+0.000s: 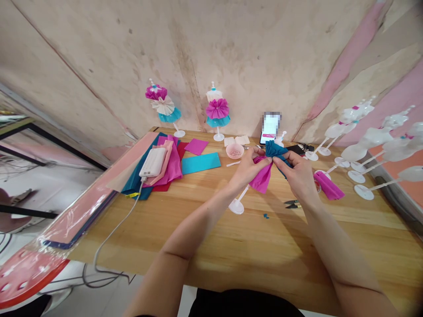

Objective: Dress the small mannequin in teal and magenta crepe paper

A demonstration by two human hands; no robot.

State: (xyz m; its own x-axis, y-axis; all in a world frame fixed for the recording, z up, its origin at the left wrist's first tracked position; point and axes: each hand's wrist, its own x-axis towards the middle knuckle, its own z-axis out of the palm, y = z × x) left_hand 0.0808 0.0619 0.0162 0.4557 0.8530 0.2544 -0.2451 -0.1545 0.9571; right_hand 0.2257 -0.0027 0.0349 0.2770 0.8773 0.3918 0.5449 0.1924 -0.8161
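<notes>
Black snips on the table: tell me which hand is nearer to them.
Right. The right hand is just above the black snips; the left hand is farther away, on the other side of the pink paper.

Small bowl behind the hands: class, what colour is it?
The small bowl is pale pink, shown in the head view.

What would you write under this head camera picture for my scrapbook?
Left hand and right hand pinch pink and teal paper onto a small mannequin stand above a wooden table.
</notes>
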